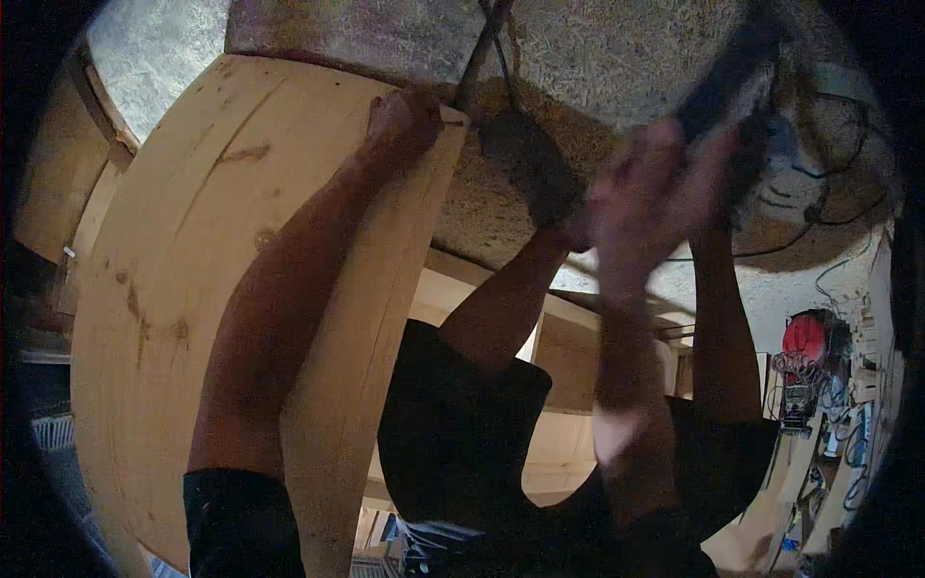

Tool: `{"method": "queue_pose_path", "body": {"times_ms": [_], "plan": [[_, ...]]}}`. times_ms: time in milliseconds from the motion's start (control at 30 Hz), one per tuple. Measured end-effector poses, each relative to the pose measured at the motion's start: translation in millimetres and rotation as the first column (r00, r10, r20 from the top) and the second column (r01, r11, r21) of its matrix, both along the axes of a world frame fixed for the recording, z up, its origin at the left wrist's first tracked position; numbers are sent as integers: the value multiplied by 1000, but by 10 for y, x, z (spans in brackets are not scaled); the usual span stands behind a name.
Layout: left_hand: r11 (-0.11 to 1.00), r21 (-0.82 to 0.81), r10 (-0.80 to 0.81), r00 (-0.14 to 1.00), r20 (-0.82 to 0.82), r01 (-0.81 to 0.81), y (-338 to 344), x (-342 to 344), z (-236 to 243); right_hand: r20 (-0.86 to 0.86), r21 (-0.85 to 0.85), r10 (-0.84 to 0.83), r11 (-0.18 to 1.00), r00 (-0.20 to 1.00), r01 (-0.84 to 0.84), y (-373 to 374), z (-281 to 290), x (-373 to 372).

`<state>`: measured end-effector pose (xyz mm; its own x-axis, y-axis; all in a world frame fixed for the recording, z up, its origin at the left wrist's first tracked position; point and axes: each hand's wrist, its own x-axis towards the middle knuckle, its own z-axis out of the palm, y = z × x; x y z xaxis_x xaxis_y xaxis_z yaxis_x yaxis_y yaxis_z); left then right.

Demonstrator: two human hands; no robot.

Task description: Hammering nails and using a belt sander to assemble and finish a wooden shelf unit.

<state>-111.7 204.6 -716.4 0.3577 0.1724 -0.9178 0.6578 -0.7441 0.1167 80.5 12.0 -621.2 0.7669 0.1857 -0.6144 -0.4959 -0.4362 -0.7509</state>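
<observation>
A broad pale wooden panel (pixel 183 318) with knots and dark grain fills the left side. My left hand (pixel 405 120) rests at its far right corner with fingers curled closed. A short, thin dark piece (pixel 453 122) lies beside those fingers at the corner; whether they grip it is unclear. My right hand (pixel 655 188) is raised right of the panel and smeared by motion. It is closed around a long dark tool (pixel 732 72), too blurred to tell its kind. My bare legs in black shorts and a dark shoe (pixel 528 159) show beneath.
Rough, speckled floor (pixel 597 58) spreads at the far side. A dark rod (pixel 479 58) lies just past the panel's corner. Black cables (pixel 848 159) curl at the far right. Along the right side are a red round object (pixel 807 335), wires and several tools.
</observation>
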Motion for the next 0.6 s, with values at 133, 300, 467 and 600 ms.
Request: {"method": "queue_pose_path", "body": {"times_ms": [133,300,467,600], "plan": [[983,-74,172,984,53,-168,-37,60,-65,-162,-230,789,554,593,-800,-537,-421,-1154],[987,-43,161,973,164,-156,134,-40,111,-220,-72,452,876,864,-477,-37,-149,-462],[990,-98,114,984,134,-101,1,90,-46,-163,-321,858,420,486,-849,-394,-319,-944],[994,-1,108,987,118,-109,32,-89,-172,31,-219,711,691,703,-689,-570,-332,-948]]}}
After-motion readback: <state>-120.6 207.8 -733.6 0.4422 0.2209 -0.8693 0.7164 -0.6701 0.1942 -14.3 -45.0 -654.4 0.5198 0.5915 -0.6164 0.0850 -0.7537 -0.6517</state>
